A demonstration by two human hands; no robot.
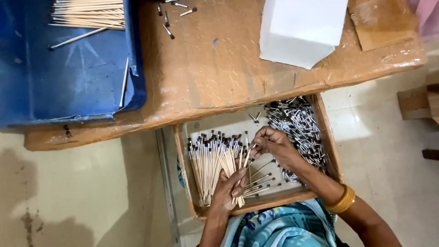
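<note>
- L hand (230,186): palm down, fingers curled shut round a fanned bunch of thin wooden sticks (234,170); wrist comes up from the lap, low in frame.
- R hand (273,142): thumb + fingertips pinched together on one stick end, just above the bunch; forearm angles in from lower right, yellow bangles (343,199) at the wrist.
- Both hands sit inside the wooden tray (264,202) on the lap, close to each other, nearly touching at the bunch.
- Finished-looking sticks w/ dark metal tips (206,158): a sizeable row lies side by side in the tray's left half, tips pointing away from the person.
- Loose metal ferrules (296,123): big heap in the tray's right half, beside the R hand. Judged: a fair share done, much left, since heap is large.
- A few tipped sticks lie slanted under the hands, mid-tray.
- Low wooden table (219,73) above the tray; white paper sheet (299,27) at its far right.
- Blue bin (68,73) on table's left: bare sticks (89,13) stacked at its top, few strays.
- Few ferrules scattered on the table top, near bin.
</note>
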